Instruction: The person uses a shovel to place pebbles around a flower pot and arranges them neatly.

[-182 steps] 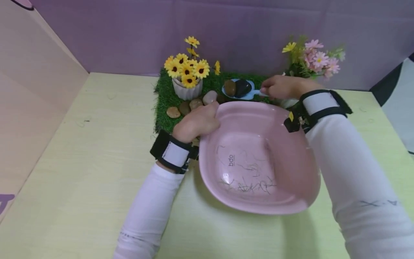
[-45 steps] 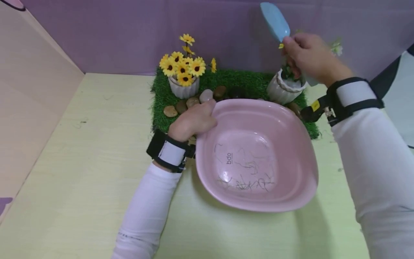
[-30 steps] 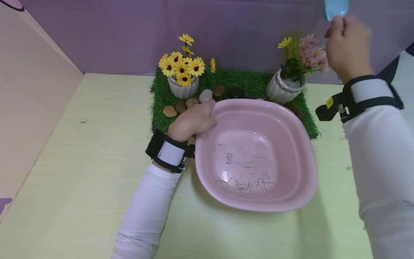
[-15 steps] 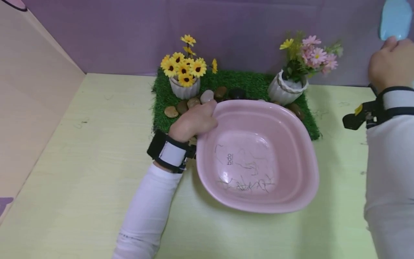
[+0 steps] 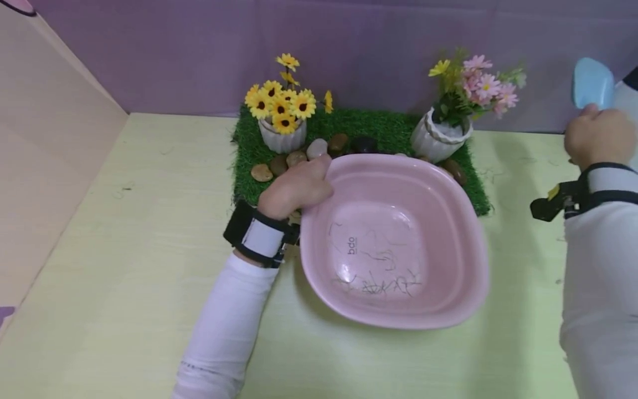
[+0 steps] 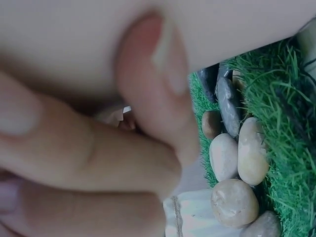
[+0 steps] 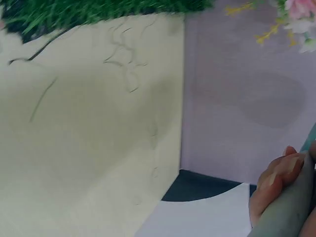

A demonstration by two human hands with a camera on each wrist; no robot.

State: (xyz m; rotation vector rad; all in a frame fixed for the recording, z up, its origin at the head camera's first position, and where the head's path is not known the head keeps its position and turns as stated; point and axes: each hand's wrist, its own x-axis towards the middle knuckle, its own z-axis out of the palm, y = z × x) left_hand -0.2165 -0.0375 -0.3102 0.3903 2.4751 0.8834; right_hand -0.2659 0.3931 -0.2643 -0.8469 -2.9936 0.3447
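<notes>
**Basin held at its rim, scoop lifted off to the right**

The pink basin [image 5: 394,238] sits on the tabletop [image 5: 124,249], its far-left rim clasped by the left hand [image 5: 296,188]. Its far edge overlaps the grass mat [image 5: 379,124]; shifting it could scatter the pebbles [image 5: 299,158] or nudge the flowerpots [image 5: 284,138]. Far right, the right hand [image 5: 598,136] grips the blue scoop [image 5: 592,83].

A grass mat [image 5: 389,124] lies at the table's [image 5: 124,249] far edge. On it stand a sunflower pot [image 5: 283,139] and a pink-flower pot [image 5: 441,142], with pebbles [image 5: 299,158] between them.
</notes>
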